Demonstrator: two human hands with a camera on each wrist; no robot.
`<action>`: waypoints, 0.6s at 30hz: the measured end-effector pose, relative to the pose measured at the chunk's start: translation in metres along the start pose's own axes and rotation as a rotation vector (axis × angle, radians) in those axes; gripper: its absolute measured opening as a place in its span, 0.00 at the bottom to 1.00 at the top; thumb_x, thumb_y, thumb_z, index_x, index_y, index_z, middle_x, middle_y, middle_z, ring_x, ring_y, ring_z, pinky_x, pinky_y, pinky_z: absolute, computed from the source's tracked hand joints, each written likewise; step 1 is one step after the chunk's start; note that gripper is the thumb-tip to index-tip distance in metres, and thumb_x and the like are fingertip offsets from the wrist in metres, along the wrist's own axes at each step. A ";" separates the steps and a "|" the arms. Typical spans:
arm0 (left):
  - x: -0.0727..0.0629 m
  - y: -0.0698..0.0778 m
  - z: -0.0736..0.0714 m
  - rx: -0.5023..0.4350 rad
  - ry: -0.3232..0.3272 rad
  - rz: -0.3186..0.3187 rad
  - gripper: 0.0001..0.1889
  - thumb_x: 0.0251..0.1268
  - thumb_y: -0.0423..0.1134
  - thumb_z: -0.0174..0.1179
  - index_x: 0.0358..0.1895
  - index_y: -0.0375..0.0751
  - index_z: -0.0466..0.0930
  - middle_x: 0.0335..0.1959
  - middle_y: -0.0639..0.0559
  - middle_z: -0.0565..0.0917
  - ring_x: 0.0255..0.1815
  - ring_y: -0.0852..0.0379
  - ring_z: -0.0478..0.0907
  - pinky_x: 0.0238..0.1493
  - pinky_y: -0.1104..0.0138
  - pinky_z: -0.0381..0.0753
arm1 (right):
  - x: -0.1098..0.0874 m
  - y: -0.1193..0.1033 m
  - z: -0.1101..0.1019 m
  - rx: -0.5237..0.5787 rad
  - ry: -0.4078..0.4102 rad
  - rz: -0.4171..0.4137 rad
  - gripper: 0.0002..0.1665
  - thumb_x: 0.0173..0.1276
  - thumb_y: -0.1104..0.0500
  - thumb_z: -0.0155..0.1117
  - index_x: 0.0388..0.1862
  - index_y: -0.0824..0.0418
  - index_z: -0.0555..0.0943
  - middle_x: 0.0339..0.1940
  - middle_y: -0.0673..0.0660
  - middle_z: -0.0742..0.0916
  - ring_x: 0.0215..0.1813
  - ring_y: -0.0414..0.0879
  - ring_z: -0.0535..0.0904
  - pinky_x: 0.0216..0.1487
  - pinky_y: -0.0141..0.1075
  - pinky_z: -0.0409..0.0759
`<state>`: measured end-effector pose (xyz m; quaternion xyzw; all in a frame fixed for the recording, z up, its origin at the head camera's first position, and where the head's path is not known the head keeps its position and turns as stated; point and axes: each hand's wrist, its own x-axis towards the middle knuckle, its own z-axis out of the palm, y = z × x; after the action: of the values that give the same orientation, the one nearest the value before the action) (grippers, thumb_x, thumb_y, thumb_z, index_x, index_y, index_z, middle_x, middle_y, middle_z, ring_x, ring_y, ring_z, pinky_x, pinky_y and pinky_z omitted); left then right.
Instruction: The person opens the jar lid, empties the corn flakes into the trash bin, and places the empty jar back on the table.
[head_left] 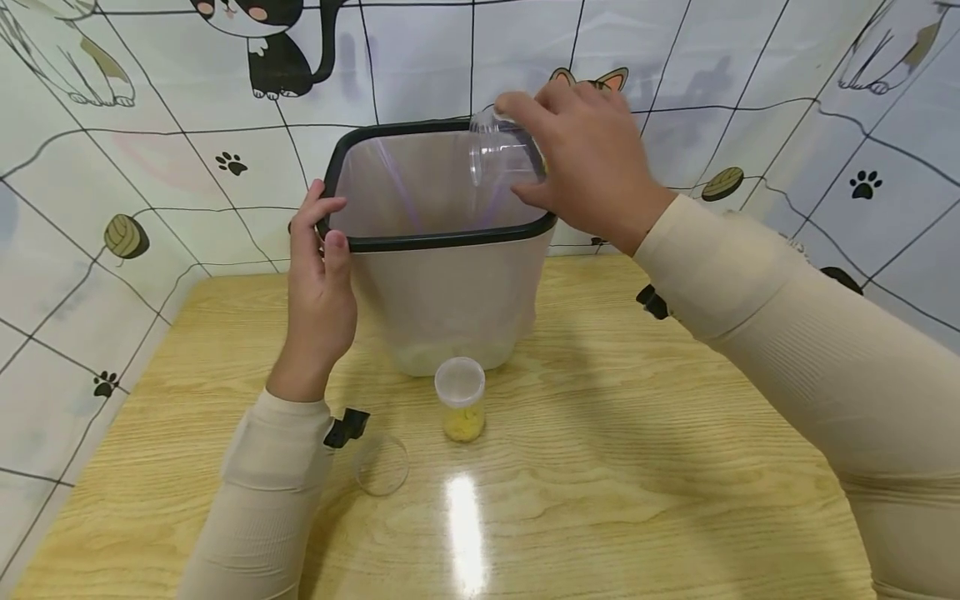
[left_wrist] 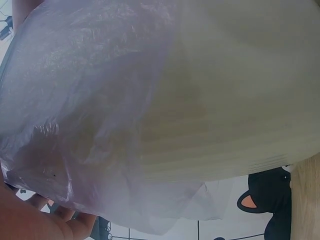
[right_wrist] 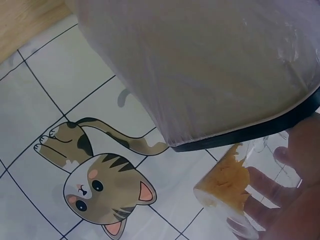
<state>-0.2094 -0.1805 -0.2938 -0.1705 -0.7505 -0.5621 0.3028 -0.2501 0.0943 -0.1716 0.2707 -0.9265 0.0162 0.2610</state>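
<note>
A pale trash bin [head_left: 450,292] with a dark rim and a thin plastic liner [left_wrist: 90,90] stands upright on the table. My left hand [head_left: 322,292] grips its rim at the left side. Over the right part of the rim, my right hand [head_left: 588,158] holds a clear plastic jar [head_left: 487,154] tipped on its side, its mouth toward the bin's inside. Orange-yellow stuff [right_wrist: 227,177] sits toward the bottom of that jar in the right wrist view. In front of the bin, a second clear jar [head_left: 461,400] stands upright with yellow stuff at its bottom.
A clear round lid [head_left: 381,465] lies flat on the wooden table [head_left: 637,467], left of the standing jar. Behind the bin and along both sides hangs a white cloth [head_left: 420,67] printed with cats and lines.
</note>
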 end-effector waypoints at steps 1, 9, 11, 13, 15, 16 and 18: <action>0.000 0.000 0.000 0.003 0.001 0.004 0.44 0.66 0.76 0.42 0.68 0.40 0.64 0.81 0.55 0.54 0.82 0.60 0.48 0.80 0.58 0.49 | 0.001 0.000 0.000 -0.005 -0.008 -0.009 0.41 0.61 0.50 0.74 0.71 0.51 0.68 0.55 0.63 0.79 0.60 0.63 0.73 0.63 0.59 0.67; 0.000 0.001 0.000 0.016 -0.001 -0.009 0.45 0.62 0.78 0.41 0.67 0.44 0.64 0.81 0.55 0.54 0.82 0.62 0.49 0.80 0.60 0.50 | 0.009 -0.004 0.002 -0.062 -0.038 -0.044 0.39 0.61 0.52 0.75 0.69 0.49 0.68 0.57 0.62 0.80 0.60 0.62 0.72 0.68 0.60 0.62; 0.000 0.001 0.000 0.020 0.003 -0.007 0.45 0.62 0.79 0.41 0.67 0.44 0.64 0.81 0.56 0.54 0.82 0.61 0.49 0.80 0.60 0.51 | 0.010 -0.004 0.002 -0.066 -0.042 -0.038 0.40 0.61 0.52 0.75 0.70 0.49 0.69 0.58 0.62 0.80 0.60 0.62 0.72 0.70 0.59 0.60; -0.001 0.000 0.001 0.020 0.008 -0.002 0.46 0.62 0.79 0.41 0.67 0.43 0.64 0.81 0.55 0.54 0.82 0.61 0.49 0.80 0.60 0.51 | 0.010 -0.005 0.003 -0.071 -0.043 -0.034 0.40 0.60 0.51 0.75 0.70 0.48 0.69 0.58 0.62 0.80 0.61 0.62 0.71 0.72 0.59 0.57; -0.001 0.001 0.001 0.023 0.011 0.002 0.46 0.62 0.79 0.41 0.67 0.42 0.64 0.81 0.55 0.54 0.82 0.61 0.49 0.79 0.61 0.51 | 0.010 -0.006 0.003 -0.081 -0.040 -0.035 0.41 0.60 0.52 0.75 0.71 0.48 0.69 0.58 0.62 0.80 0.61 0.62 0.72 0.74 0.60 0.56; -0.001 0.001 0.001 0.025 0.011 0.004 0.46 0.62 0.79 0.41 0.67 0.42 0.64 0.81 0.55 0.54 0.82 0.61 0.49 0.79 0.61 0.51 | 0.010 -0.006 0.003 -0.084 -0.039 -0.035 0.41 0.60 0.52 0.75 0.71 0.48 0.69 0.59 0.62 0.80 0.61 0.62 0.72 0.74 0.60 0.55; -0.001 0.001 0.001 0.030 0.012 0.008 0.46 0.62 0.79 0.40 0.67 0.42 0.64 0.81 0.55 0.55 0.82 0.62 0.49 0.79 0.61 0.51 | 0.009 -0.007 0.003 -0.086 -0.032 -0.037 0.41 0.59 0.53 0.76 0.71 0.48 0.69 0.59 0.61 0.80 0.61 0.62 0.72 0.74 0.61 0.55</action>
<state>-0.2082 -0.1793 -0.2939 -0.1656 -0.7563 -0.5507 0.3118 -0.2549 0.0831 -0.1706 0.2764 -0.9253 -0.0326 0.2575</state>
